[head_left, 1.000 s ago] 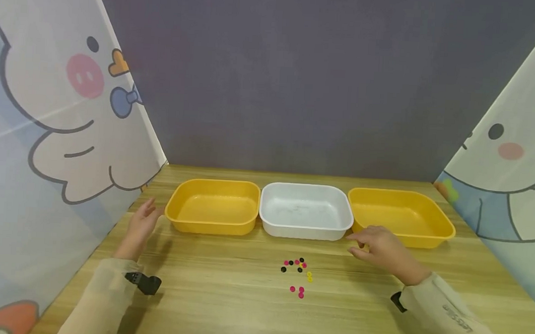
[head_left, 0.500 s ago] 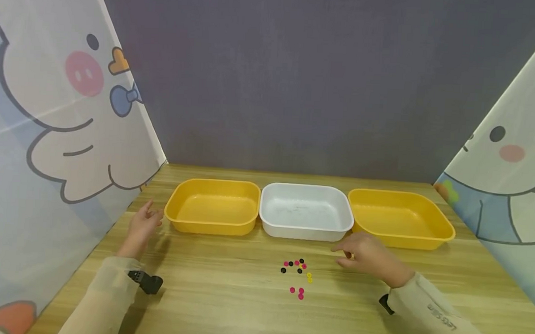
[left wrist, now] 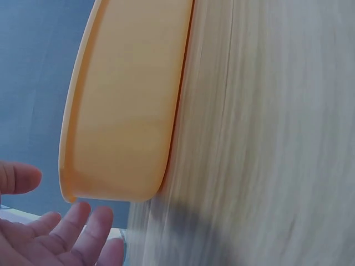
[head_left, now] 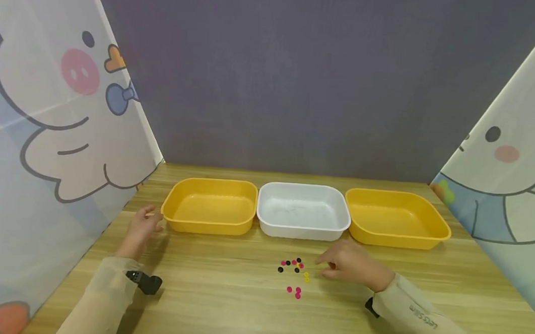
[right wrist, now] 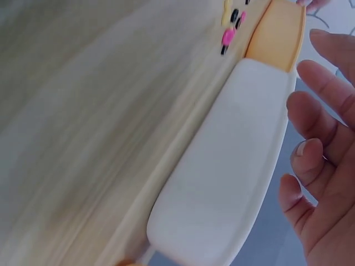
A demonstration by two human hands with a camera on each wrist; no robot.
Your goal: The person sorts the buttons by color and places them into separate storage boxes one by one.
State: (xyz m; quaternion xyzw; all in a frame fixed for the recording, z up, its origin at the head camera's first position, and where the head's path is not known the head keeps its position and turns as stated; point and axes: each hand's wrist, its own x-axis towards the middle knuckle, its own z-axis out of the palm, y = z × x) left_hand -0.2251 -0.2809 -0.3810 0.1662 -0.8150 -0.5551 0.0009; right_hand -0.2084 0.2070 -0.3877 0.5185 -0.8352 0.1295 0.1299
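Several small button-like discs lie scattered on the wooden table, among them a black disc [head_left: 281,269], a pink disc [head_left: 289,289] and a yellow disc [head_left: 306,274]. Just to their right hovers my right hand [head_left: 352,265], its index finger pointing towards them and apart from them. In the right wrist view that hand [right wrist: 333,160] has loosely bent fingers and holds nothing. My left hand [head_left: 139,231] is beside the left end of the left yellow tray [head_left: 207,228]. Its fingers, relaxed and holding nothing, are near the tray's corner in the left wrist view; contact is unclear.
A white tray [head_left: 301,233] stands between the left yellow tray and a right yellow tray [head_left: 397,241], in a row near the back. Behind them rises a dark grey panel [head_left: 294,82]. Cartoon-printed panels flank the table [head_left: 224,296] on both sides.
My right hand has moved left and slightly nearer the front, from the right yellow tray towards the discs. My left hand stays beside the left tray, its fingers shifting slightly. The discs lie still.
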